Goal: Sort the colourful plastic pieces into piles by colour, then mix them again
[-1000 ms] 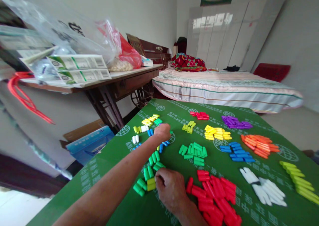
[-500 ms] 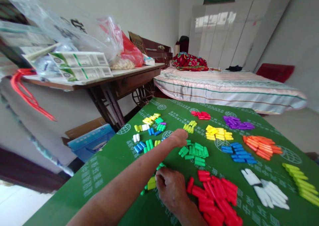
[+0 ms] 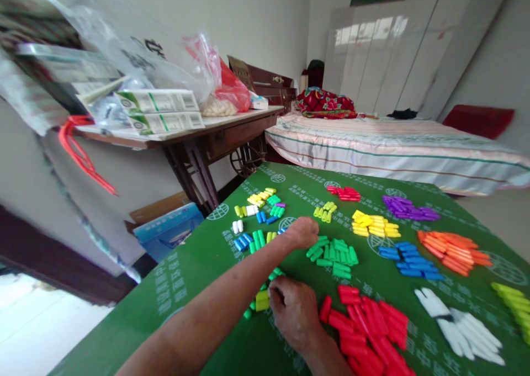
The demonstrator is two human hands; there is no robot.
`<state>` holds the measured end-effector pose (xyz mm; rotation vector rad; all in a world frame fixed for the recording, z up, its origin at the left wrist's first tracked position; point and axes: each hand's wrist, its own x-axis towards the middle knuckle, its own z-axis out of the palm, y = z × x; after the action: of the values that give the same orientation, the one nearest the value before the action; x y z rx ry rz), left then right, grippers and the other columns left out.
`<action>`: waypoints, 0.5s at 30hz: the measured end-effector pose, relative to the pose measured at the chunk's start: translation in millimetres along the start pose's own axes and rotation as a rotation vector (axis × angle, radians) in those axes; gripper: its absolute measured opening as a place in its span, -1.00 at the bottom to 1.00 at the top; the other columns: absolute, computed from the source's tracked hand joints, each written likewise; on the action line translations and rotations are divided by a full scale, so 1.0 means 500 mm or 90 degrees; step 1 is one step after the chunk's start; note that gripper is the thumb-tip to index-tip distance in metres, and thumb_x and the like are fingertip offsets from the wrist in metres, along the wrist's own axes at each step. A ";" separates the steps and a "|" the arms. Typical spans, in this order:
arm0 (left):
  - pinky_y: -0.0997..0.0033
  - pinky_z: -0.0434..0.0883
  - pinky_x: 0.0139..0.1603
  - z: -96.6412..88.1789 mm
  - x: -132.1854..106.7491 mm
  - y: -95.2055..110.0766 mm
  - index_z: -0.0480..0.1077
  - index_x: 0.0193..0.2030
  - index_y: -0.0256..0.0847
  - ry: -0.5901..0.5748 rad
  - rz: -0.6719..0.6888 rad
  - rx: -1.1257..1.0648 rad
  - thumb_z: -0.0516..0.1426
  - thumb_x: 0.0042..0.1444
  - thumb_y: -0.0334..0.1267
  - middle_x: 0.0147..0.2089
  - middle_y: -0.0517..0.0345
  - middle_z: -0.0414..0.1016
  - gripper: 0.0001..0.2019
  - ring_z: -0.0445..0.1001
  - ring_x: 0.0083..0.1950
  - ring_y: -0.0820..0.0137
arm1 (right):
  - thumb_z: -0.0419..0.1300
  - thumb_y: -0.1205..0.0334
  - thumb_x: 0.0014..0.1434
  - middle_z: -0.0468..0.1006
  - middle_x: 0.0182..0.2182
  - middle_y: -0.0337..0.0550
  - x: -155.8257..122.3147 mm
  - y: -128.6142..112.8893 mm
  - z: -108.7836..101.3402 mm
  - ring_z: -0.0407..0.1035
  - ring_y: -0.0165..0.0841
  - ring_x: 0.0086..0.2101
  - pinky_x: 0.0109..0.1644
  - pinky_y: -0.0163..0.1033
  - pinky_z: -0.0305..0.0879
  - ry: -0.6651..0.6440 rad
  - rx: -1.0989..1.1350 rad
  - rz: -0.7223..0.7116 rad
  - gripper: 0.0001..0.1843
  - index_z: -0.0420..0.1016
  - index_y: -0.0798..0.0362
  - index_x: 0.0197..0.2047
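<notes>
My left hand (image 3: 304, 233) reaches across to the middle of the green table (image 3: 199, 276), its fingers curled by the near-left edge of a pile of green plastic pieces shaped like pen caps (image 3: 335, 254). Lime caps (image 3: 325, 211) lie just beyond it. Closer to me, my right hand (image 3: 293, 312) rests with thumb and fingers pinched together beside a few green caps and a yellow-green cap (image 3: 262, 301). What either hand holds, if anything, is hidden. Red caps (image 3: 368, 326) form a large pile right of my right hand. My left forearm covers part of the left-hand caps.
Sorted piles of yellow (image 3: 375, 224), blue (image 3: 409, 260), orange (image 3: 453, 250), purple (image 3: 409, 207) and white caps (image 3: 459, 323) spread to the right. Smaller mixed groups, including blue caps (image 3: 243, 242), lie left. A sewing table (image 3: 215, 130) with boxes and bags stands left; a bed (image 3: 385, 144) lies beyond.
The camera view has turned slightly left, so everything appears further right. My left hand has drawn back a little from the lime caps. My right hand stays nearly in place.
</notes>
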<state>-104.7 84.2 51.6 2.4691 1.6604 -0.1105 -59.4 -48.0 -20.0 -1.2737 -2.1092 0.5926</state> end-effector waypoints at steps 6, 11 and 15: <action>0.51 0.39 -0.23 -0.047 -0.046 -0.089 0.54 -0.27 -0.21 0.029 -0.074 0.013 0.02 0.04 -0.37 -0.28 0.15 0.59 -0.75 0.50 -0.25 0.39 | 0.03 0.33 0.16 0.53 -0.53 -0.31 -0.003 0.004 0.001 0.42 -0.42 -0.49 -0.44 -0.31 -0.01 0.007 -0.007 -0.018 -0.80 0.44 -0.04 -0.42; 0.47 0.40 -0.16 -0.058 -0.093 -0.176 0.53 -0.30 -0.19 0.012 -0.127 0.052 0.08 0.01 -0.35 -0.29 0.16 0.57 -0.80 0.50 -0.20 0.36 | 0.04 0.30 0.16 0.53 -0.54 -0.32 -0.002 0.008 0.006 0.42 -0.42 -0.49 -0.44 -0.31 0.02 0.025 -0.020 -0.036 -0.80 0.44 -0.04 -0.42; 0.38 0.42 -0.10 -0.034 -0.128 -0.209 0.51 -0.13 -0.17 -0.031 -0.154 0.078 0.14 -0.06 -0.35 -0.17 0.06 0.57 -0.70 0.50 -0.09 0.25 | 0.03 0.30 0.17 0.54 -0.53 -0.32 -0.003 0.009 0.007 0.42 -0.43 -0.49 -0.44 -0.31 0.01 0.021 -0.023 -0.037 -0.79 0.45 -0.04 -0.42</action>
<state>-226.2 67.4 68.1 2.3160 1.9782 -0.3083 -58.5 -47.6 -25.9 -1.2285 -2.1312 0.5075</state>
